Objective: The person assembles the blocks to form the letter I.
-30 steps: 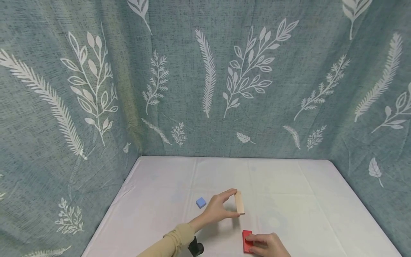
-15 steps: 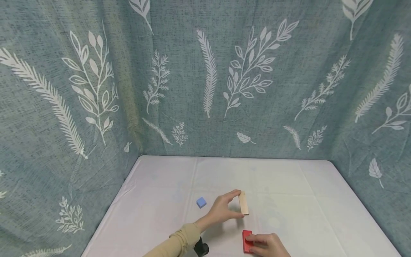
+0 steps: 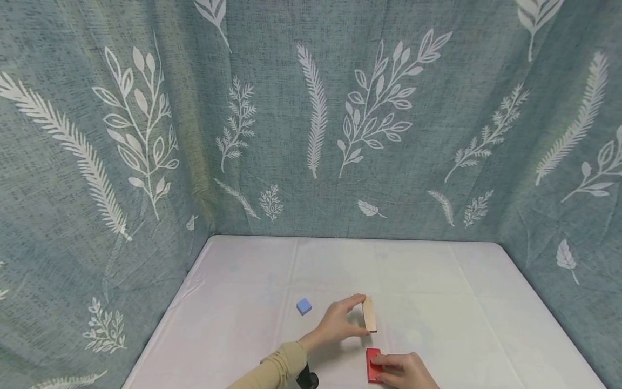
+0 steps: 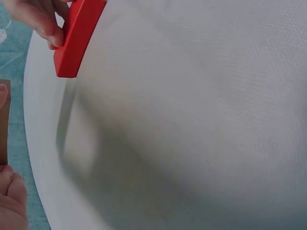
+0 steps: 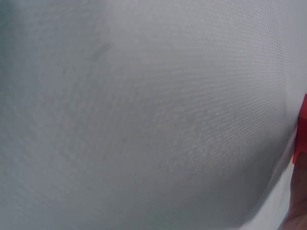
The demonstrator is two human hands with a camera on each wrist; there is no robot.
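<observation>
My left hand (image 3: 337, 323) pinches a pale wooden block (image 3: 369, 313) by its two ends, thumb at the near end and fingers at the far one. A shadow shows on the cloth under it; how high it hangs, I cannot tell. Nearer to me, my right hand (image 3: 405, 369) grips a red rectangular block (image 3: 373, 365) on the table. The left wrist view catches the red block (image 4: 79, 40) at the top left and just an edge of the wooden block (image 4: 4, 127). In the right wrist view, only part of the red block (image 5: 301, 132) appears at the right edge.
A small blue block (image 3: 304, 306) lies on the white-covered table (image 3: 437, 292), left of my left hand. Blue-green leaf-patterned curtains (image 3: 272, 129) enclose the table's back and sides. A black device (image 3: 308, 377) sits at my left wrist.
My left hand has carried the wooden block a little to the right, then slightly back toward me. The right hand and the red block stay in place.
</observation>
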